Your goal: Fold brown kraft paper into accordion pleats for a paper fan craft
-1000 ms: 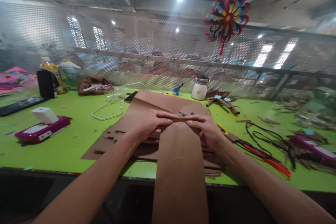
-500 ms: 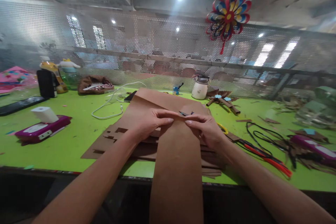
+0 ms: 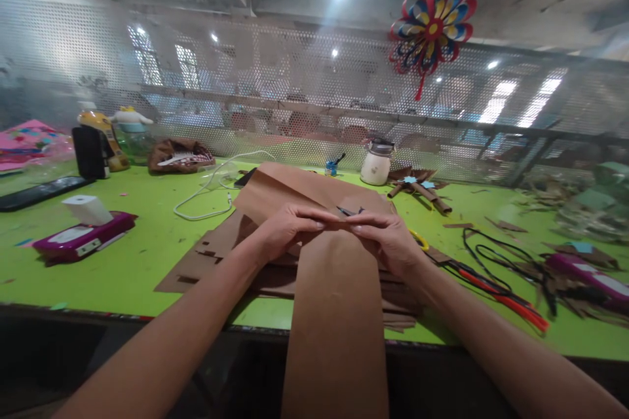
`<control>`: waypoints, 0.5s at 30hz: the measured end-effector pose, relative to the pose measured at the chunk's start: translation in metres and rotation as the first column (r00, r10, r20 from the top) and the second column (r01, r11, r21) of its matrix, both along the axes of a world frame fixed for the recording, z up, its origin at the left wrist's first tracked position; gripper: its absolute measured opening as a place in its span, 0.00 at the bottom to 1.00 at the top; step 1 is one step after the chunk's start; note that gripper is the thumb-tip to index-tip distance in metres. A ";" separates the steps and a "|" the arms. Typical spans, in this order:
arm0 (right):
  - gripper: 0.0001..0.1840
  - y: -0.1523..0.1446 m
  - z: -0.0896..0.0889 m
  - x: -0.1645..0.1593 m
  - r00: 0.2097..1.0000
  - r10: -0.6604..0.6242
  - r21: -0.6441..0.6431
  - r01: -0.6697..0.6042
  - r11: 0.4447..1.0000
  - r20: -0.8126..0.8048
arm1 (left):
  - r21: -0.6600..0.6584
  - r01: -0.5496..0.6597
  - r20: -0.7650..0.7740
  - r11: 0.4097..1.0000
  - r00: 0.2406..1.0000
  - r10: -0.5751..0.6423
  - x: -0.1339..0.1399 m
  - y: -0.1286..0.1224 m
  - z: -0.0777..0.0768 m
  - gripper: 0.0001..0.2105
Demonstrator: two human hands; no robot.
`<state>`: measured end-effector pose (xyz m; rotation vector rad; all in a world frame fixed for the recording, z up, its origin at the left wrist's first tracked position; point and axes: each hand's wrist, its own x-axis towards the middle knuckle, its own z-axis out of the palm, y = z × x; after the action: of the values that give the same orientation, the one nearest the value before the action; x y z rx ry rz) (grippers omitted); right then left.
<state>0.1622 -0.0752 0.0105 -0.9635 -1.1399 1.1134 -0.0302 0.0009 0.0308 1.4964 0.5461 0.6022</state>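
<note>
A long strip of brown kraft paper hangs from my fingers over the table's front edge. My left hand pinches its upper edge between thumb and fingers. On the other side of the same edge, my right hand pinches it in the same way, a short gap away. Behind my hands lies a larger folded brown sheet. Under my wrists is a stack of cut brown paper pieces. A small dark pointed tool, partly hidden, shows just beyond my fingertips.
On the green table stand a purple power strip at left and a white jar behind. A white cable curls nearby. To the right lie an orange-red handled tool, a black cord and paper scraps.
The view has shifted slightly. The folded brown sheet's left part sits a little lower and covers more of the stack. Both hands keep their pinch on the strip's edge.
</note>
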 end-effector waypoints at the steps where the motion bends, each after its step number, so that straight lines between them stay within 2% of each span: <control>1: 0.08 0.000 0.000 0.000 1.000 0.001 0.019 -0.001 1.000 0.002 | -0.027 0.009 0.009 1.000 1.000 -0.009 0.000 -0.001 0.000 0.13; 5: 0.05 0.000 0.001 0.001 0.999 -0.003 0.113 -0.001 0.994 0.040 | -0.069 0.044 0.031 0.997 0.999 -0.042 -0.002 -0.002 0.001 0.11; 8: 0.05 0.001 -0.001 0.004 0.991 -0.028 0.185 0.004 0.983 0.131 | -0.062 0.101 0.062 0.993 0.993 -0.097 -0.005 0.000 0.001 0.12; 11: 0.04 0.002 -0.004 0.004 0.971 -0.066 0.227 0.012 0.974 0.231 | -0.139 0.175 0.114 0.975 0.981 -0.159 -0.003 0.003 -0.001 0.12; 13: 0.04 0.003 -0.005 0.003 0.956 -0.067 0.243 -0.005 0.970 0.287 | -0.168 0.114 0.080 0.979 0.992 -0.101 0.000 0.003 -0.003 0.13; 15: 0.05 0.004 -0.006 0.001 0.936 -0.076 0.278 -0.024 0.960 0.343 | -0.130 0.030 0.016 0.991 0.999 -0.029 0.003 0.003 -0.004 0.12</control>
<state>0.1635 -0.0715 0.0042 -0.9723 -1.5239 0.7460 -0.0269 0.0040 0.0263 1.3738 0.5412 0.5437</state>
